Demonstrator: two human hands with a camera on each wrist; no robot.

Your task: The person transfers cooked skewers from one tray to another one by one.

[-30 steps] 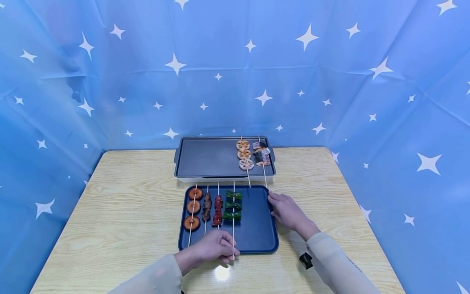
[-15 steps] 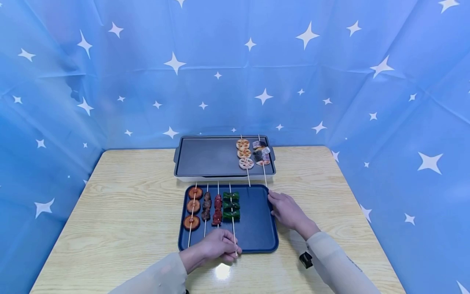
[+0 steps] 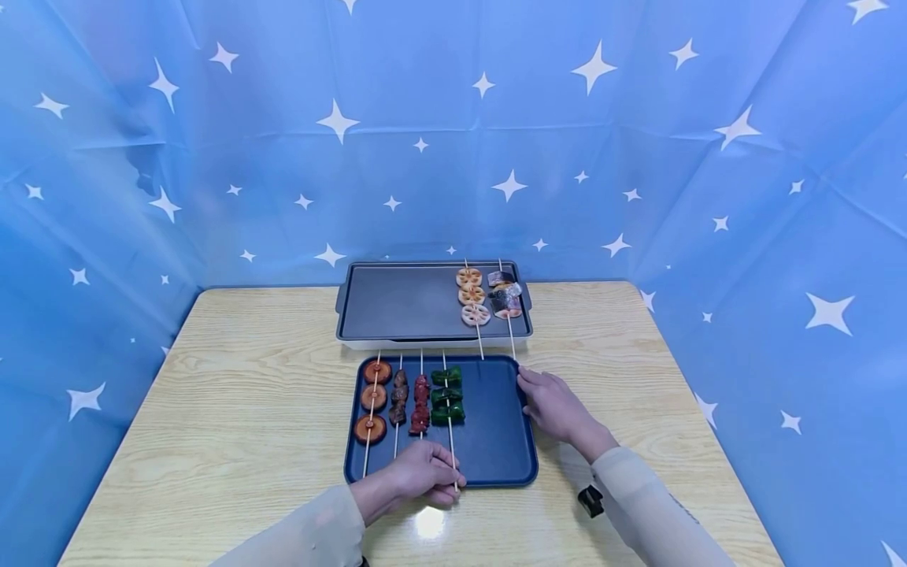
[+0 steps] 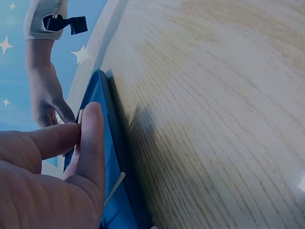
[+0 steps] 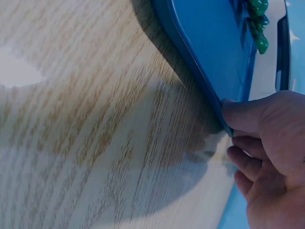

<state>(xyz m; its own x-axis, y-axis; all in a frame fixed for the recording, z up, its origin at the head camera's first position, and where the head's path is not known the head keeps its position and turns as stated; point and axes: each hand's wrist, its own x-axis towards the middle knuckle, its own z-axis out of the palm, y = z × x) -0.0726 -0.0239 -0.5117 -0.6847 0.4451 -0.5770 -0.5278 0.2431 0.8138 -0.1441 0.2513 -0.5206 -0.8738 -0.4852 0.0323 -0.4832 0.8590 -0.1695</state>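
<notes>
My left hand (image 3: 420, 472) pinches the lower end of the green pepper skewer (image 3: 447, 396) between thumb and finger, at the near edge of the blue tray (image 3: 499, 441). The pepper pieces lie over the tray, right of a red meat skewer (image 3: 420, 405). Farther left are a brown meat skewer (image 3: 399, 398) and a skewer of round brown slices (image 3: 373, 398). My right hand (image 3: 563, 409) grips the tray's right rim near its far corner; in the right wrist view its thumb (image 5: 243, 114) lies on the rim. The left wrist view shows the stick pinched by the left hand (image 4: 52, 176).
Behind the tray stands a dark griddle (image 3: 404, 303) with a lotus root skewer (image 3: 471, 295) and a fish skewer (image 3: 505, 299) at its right side; their sticks stick out toward the tray. A blue starry cloth (image 3: 425, 94) hangs behind the wooden table (image 3: 248, 409).
The green pepper skewer has shifted a little left toward the red meat skewer, its lower end moving slightly right with my left hand. My right hand has stayed on the rim.
</notes>
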